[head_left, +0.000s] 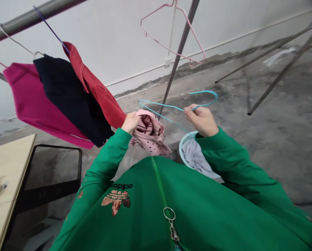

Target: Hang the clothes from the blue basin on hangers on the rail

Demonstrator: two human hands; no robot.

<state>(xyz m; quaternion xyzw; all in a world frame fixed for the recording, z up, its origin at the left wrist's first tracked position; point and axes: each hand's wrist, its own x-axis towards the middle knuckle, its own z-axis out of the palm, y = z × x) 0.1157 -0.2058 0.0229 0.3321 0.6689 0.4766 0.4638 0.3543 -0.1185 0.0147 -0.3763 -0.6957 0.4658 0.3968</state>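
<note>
My left hand is closed on the edge of a pink dotted garment, whose opening faces up and shows folds inside. In my right hand is a light blue wire hanger, gripped near the base of its hook. The hook points up and to the right. One end of the hanger reaches left to just above the garment's opening; I cannot tell whether it touches the cloth. The hanger's lower right part passes behind my right hand and sleeve.
Magenta, navy and red garments hang from a metal rail at left. A pink hanger hangs above. Below right, a light blue basin holds grey cloth. A wooden table stands at lower left.
</note>
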